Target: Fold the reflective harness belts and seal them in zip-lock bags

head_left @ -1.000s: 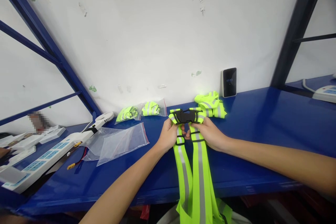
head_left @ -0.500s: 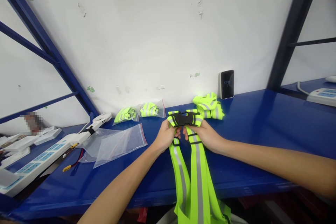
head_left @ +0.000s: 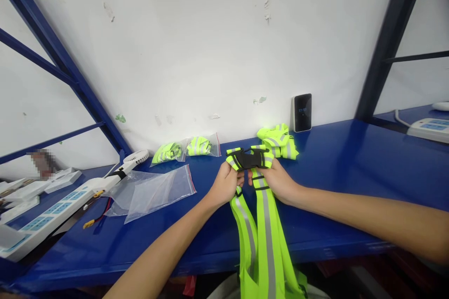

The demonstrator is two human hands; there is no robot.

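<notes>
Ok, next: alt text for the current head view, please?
A person's left hand and right hand hold yellow reflective straps at either end of a black buckle, over a blue table. Behind lie two bagged yellow bundles and a loose bundle; clear bags and a white power strip are to the left.

The strap (head_left: 268, 243) is bright yellow-green with a grey stripe running along it. Its black buckle (head_left: 249, 160) sits roughly level at the top, the two halves joined. Below, two lengths run down side by side past the blue table's (head_left: 210, 243) front edge, the right one flatter.
</notes>
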